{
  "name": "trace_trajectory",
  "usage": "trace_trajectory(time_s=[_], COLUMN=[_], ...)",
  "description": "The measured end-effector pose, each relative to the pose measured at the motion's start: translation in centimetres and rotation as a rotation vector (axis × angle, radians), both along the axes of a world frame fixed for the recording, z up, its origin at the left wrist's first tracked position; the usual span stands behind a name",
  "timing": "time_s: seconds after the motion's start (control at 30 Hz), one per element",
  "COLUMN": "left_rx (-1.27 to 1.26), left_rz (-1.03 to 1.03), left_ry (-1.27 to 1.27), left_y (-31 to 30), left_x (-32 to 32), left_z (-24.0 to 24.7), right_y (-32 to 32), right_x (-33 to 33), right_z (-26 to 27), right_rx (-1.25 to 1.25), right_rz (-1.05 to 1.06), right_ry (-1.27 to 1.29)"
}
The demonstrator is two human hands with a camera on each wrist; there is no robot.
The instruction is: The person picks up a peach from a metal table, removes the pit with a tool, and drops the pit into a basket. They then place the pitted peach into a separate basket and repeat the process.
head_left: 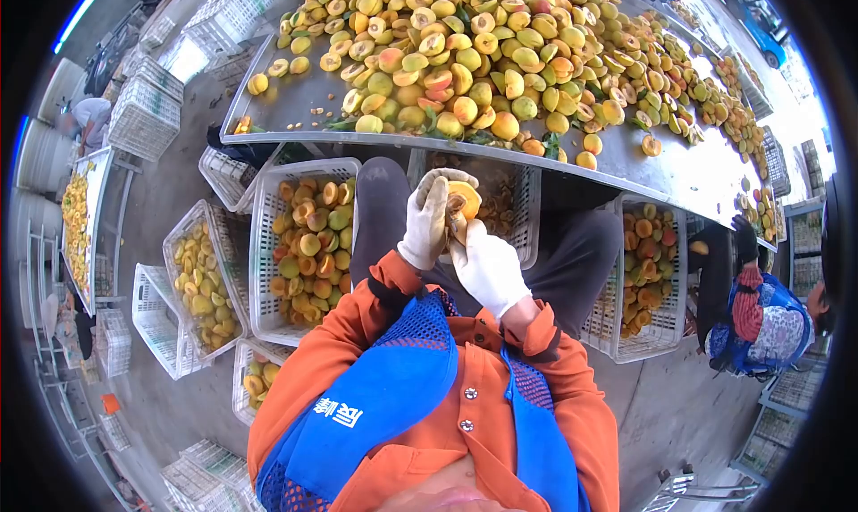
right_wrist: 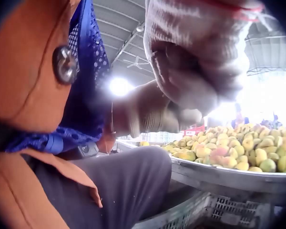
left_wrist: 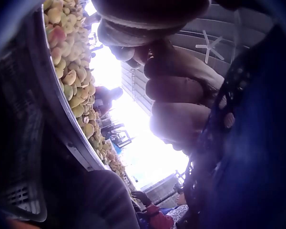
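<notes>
In the head view the gloved left hand (head_left: 425,223) grips a halved yellow fruit (head_left: 465,199) whose brown centre faces up. The gloved right hand (head_left: 491,269) has its fingers curled at the fruit's lower edge, closed round something small that its glove mostly hides. Both hands meet above the lap, just short of the metal table (head_left: 643,177). The left wrist view shows the left hand's curled fingers (left_wrist: 176,90) in shadow. Seen from the right wrist, the right hand (right_wrist: 195,57) is curled in front of the left hand (right_wrist: 148,112).
Halved fruit (head_left: 500,56) is heaped on the table. White crates of fruit stand left (head_left: 264,244) and right (head_left: 608,320) of the knees, and another crate (head_left: 529,217) sits under the table edge. A second person (head_left: 773,329) is at the far right.
</notes>
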State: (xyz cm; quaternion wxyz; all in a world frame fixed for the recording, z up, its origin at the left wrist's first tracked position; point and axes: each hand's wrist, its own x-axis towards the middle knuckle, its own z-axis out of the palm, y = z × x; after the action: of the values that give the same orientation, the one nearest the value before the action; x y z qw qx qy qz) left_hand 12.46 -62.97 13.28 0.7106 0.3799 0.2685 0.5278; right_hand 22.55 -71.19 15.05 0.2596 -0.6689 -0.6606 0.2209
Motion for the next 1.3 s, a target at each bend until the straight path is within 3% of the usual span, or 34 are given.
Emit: trace_trajectory(time_s=[0.07, 0.17, 0.27, 0.37, 0.47, 0.57, 0.67, 0.77, 0.83, 0.9, 0.93, 0.97, 1.07, 1.13, 1.17, 1.23, 1.27, 1.3], left_rx=[0.001, -0.027, -0.063, -0.073, -0.119, -0.114, -0.076, -0.019, 0.056, -0.013, 0.153, -0.099, -0.351, -0.203, -0.127, -0.193, 0.472, 0.317], left_rz=[0.026, 0.053, 0.001, -0.058, -0.142, -0.204, -0.297, -0.317, -0.285, -0.193, -0.128, -0.159, -0.176, -0.153, -0.150, 0.086, 0.218, 0.201], left_ry=[0.020, 0.047, 0.016, 0.032, -0.014, -0.003, 0.030, 0.026, 0.168, 0.264, 0.354, 0.276, 0.107, 0.133, 0.147, 0.255, 0.688, 0.561], left_y=[-0.1, -0.1, 0.0, 0.4, 0.6, 0.8, 0.8, 1.1, 1.2, 1.3, 1.2, 1.1, 1.3, 1.7, 2.1, 4.0, 4.8, 4.8], left_x=[0.2, 0.2, 0.1, 0.1, 0.5, 0.9, 1.1, 1.9, 2.1, 2.8, 2.9, 3.3, 3.5, 2.9, 2.7, 1.8, -0.1, -1.2], left_z=[0.1, -0.5, -0.7, -1.3, -1.5, -2.0, -1.4, -1.4, -0.7, -2.3, -2.2, -2.0, -2.9, -2.9, -3.2, -6.2, -6.0, -5.0], right_y=[-0.1, 0.2, 0.2, 0.1, 0.3, -0.1, -0.6, -0.5, -0.6, -0.6, -0.7, -0.7, -0.7, -0.7, -0.6, -0.3, 0.0, 0.2], right_x=[-0.2, 0.7, 1.1, 1.5, 1.3, 1.4, 2.3, 2.1, 2.7, 2.4, 2.3, 2.4, 2.4, 2.4, 2.2, 3.1, 4.1, 5.5], right_z=[1.2, -2.1, 2.5, 2.3, 1.5, 1.5, 1.0, 1.0, -0.1, -3.7, -3.5, -4.0, -3.7, -4.0, -3.7, -1.4, -1.5, -2.5], right_rx=[-0.054, 0.148, -0.597, -0.638, -0.611, -0.600, -0.705, -0.598, -0.542, -0.208, -0.105, -0.069, -0.071, 0.066, 0.069, -0.193, -0.247, -0.246], right_rz=[-0.020, 0.067, -0.052, -0.020, -0.053, -0.049, -0.031, -0.126, -0.177, -0.185, -0.167, -0.165, -0.134, -0.099, -0.109, -0.282, -0.292, -0.226], right_ry=[-0.092, 0.250, 1.202, 1.374, 1.233, 1.284, 1.595, 1.529, 1.125, 0.574, 0.463, 0.377, 0.294, 0.286, 0.571, 0.884, 0.822, 0.593])
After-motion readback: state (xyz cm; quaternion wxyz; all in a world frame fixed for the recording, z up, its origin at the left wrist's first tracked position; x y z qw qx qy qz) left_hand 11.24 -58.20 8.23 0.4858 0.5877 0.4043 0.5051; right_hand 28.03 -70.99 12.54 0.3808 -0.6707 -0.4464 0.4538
